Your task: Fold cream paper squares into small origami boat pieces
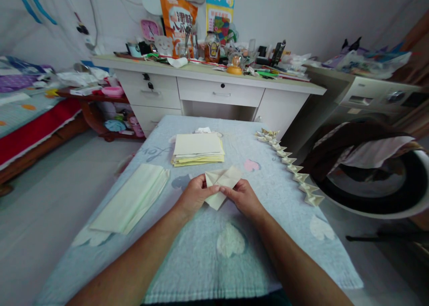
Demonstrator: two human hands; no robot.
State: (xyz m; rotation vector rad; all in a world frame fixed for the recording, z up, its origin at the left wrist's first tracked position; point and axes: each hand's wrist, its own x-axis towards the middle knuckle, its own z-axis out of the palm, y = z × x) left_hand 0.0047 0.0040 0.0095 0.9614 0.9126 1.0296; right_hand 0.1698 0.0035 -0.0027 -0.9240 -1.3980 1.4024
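Observation:
A partly folded cream sheet of paper [225,176] is held between my two hands above the cloth-covered table. My left hand [195,193] pinches its left side, thumb on top and fingers behind. On the other side my right hand [244,197] grips it the same way, the two thumbs nearly meeting at the centre. Just beyond lies a stack of cream and yellow paper [197,145]. To the left rests a pile of long pale folded sheets [130,198]. Along the table's right edge runs a row of folded paper pieces [295,168].
A blue patterned cloth [187,261] covers the table. Behind it stands a white desk [221,91] crowded with jars, a pink clock [150,29] and an orange bag [177,22]. A washing machine [365,95] with its door ajar is at the right, a bed [30,113] at the left.

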